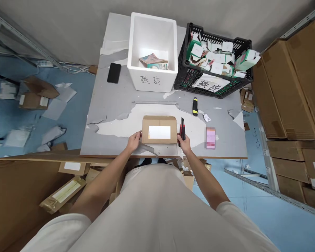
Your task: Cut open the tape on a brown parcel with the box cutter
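Note:
A small brown cardboard box (pixel 159 120) with a white label lies flat on the table in front of me. My left hand (pixel 133 141) has its fingers curled against the box's left edge, gripping it there. Beside the right edge, my right hand (pixel 184 144) is closed around a red and black utility knife (pixel 182 128), its tip pointing away from me. That hand's fingers also come close to the box's right side; whether they touch it I cannot tell. The box's underside is hidden.
Behind stand a white foam bin (pixel 152 78) with a few packets and a black crate (pixel 183 75) full of small cartons. A yellow-black cutter (pixel 195 106), a phone (pixel 114 73) and a blurred pink packet (pixel 210 138) lie on the table (pixel 105 101). A large carton (pixel 13 196) flanks the left.

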Motion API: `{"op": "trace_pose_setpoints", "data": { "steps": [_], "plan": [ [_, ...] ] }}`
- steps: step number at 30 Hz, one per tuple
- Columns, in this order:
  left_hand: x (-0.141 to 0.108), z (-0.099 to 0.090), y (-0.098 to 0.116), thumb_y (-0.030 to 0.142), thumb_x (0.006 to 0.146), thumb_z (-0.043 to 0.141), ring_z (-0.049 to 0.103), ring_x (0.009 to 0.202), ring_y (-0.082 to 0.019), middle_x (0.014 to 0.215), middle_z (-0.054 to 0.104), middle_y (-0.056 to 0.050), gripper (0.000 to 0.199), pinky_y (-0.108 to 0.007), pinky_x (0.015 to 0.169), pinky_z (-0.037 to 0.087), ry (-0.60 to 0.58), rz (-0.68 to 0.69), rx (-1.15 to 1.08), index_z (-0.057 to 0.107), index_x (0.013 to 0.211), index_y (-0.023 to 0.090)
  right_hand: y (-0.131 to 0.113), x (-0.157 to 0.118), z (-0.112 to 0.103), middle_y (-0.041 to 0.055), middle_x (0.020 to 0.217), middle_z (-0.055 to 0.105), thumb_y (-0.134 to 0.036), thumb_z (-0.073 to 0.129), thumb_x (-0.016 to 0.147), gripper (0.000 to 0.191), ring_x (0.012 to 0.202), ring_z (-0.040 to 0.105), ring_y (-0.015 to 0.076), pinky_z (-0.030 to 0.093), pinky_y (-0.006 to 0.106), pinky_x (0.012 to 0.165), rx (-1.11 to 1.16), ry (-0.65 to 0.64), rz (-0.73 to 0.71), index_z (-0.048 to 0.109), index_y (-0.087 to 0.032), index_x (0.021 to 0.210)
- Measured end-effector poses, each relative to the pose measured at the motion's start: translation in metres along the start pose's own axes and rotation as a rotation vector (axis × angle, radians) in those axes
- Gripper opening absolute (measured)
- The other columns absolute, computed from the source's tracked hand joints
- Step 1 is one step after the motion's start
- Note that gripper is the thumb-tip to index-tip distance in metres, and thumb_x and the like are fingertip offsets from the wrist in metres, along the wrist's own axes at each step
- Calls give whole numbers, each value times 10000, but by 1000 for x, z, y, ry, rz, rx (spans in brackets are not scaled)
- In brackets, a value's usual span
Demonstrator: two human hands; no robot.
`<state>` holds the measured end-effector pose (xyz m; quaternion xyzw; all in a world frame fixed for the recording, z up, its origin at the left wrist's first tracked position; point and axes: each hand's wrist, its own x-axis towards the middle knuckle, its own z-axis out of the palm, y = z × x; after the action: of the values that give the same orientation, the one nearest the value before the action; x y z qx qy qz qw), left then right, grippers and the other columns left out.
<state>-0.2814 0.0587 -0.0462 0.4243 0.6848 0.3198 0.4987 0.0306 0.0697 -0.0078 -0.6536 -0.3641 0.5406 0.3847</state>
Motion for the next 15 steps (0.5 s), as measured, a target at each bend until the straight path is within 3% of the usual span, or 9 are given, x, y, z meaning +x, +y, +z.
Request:
{"op": "trace_pose_setpoints", "data": {
  "steps": [4, 7, 11, 15],
  "plan": [
    [-15, -1, -27, 492, 669, 647, 578, 1162, -286, 1262, 607, -148, 730, -437, 1053, 410, -107, 24, -88, 551, 1281, 107, 22, -12, -11, 67, 959, 670, -394, 686, 637, 437, 774, 599, 166, 479, 307, 682, 10, -17, 3, 624, -186, 1017],
    [-24, 5, -35, 544, 608, 702, 555, 1188, -311, 1274, 601, -140, 803, -451, 1067, 395, -154, 34, -106, 563, 1266, 106, 38, -18, -12, 61, 976, 676, -332, 708, 582, 453, 883, 611, 196, 476, 342, 790, -17, -49, 12, 628, -190, 1005],
    [-31, 11, -24, 636, 641, 658, 592, 1127, -311, 1195, 652, -130, 755, -463, 1039, 414, -169, 18, -118, 621, 1183, 111, 37, -19, -9, 33, 848, 668, -369, 734, 560, 429, 797, 597, 181, 476, 339, 773, -56, 2, 45, 621, -176, 926],
    [-33, 3, 5, 613, 726, 593, 636, 1032, -272, 1138, 677, -138, 661, -409, 967, 469, -85, 74, -28, 643, 1141, 101, 9, -13, -9, 35, 814, 652, -426, 740, 582, 391, 774, 585, 177, 480, 331, 748, -67, 46, -28, 608, -174, 850]
  ]
}}
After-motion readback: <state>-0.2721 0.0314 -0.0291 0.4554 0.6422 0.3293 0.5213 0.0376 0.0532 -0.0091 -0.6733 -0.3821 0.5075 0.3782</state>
